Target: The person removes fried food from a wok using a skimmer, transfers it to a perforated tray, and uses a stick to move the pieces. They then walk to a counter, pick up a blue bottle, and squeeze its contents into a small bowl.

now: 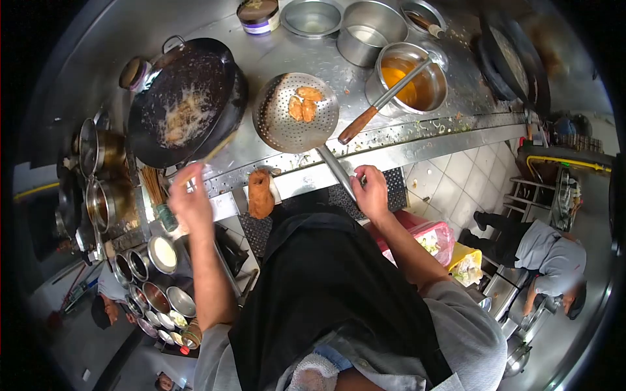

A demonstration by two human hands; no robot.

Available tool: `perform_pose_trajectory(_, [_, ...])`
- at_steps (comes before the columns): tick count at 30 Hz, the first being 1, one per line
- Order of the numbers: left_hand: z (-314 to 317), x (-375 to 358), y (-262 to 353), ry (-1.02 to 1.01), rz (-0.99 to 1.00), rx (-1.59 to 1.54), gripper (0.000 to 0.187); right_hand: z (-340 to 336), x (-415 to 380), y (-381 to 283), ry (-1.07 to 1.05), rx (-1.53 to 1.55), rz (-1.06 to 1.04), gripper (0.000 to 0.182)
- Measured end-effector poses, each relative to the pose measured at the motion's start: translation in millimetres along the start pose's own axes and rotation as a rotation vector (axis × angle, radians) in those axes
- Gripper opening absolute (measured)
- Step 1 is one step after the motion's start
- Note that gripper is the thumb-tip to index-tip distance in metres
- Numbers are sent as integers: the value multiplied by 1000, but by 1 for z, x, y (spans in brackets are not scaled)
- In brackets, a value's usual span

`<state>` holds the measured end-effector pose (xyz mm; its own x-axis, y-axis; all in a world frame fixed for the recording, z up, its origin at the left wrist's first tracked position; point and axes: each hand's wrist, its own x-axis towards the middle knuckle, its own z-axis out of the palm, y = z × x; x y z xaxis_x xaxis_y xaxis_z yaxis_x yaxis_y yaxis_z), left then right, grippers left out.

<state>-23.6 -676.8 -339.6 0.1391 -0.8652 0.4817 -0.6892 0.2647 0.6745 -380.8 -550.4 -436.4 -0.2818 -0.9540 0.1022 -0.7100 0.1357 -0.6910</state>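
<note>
My left hand (190, 202), blurred by motion, is closed round the end of a thin wooden stick (220, 147) that points toward the black wok (229, 111). Food fries in bubbling oil (182, 120) in the wok. With fingers curled, my right hand (370, 190) is at the end of the metal handle (336, 171) of a perforated skimmer (274, 120). The skimmer's bowl lies on the steel counter and holds several fried brown pieces (302, 105). Between my hands, a browned fried item (261, 194) rests at the counter's front edge.
A pot of orange oil (440, 91) with a wooden-handled ladle (358, 125) across it stands right of the skimmer. Steel pots (355, 52) line the back. Bamboo sticks (153, 186) and ingredient containers (163, 255) are at left. Another person (551, 254) bends over at right.
</note>
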Motion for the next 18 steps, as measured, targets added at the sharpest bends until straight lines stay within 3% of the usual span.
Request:
perform_pose_trajectory(7, [149,9,16,-275,243,-35,5,-4,-9,14,-38,-12,51,22])
perform_pose_trajectory(9, [170,12,17,-388,194,26,5,-9,-12,13,-34,-7,73,22])
perform_pose_trajectory(18, [208,13,9,-472,245,59,8,-19,-28,31,7,-30,110,22])
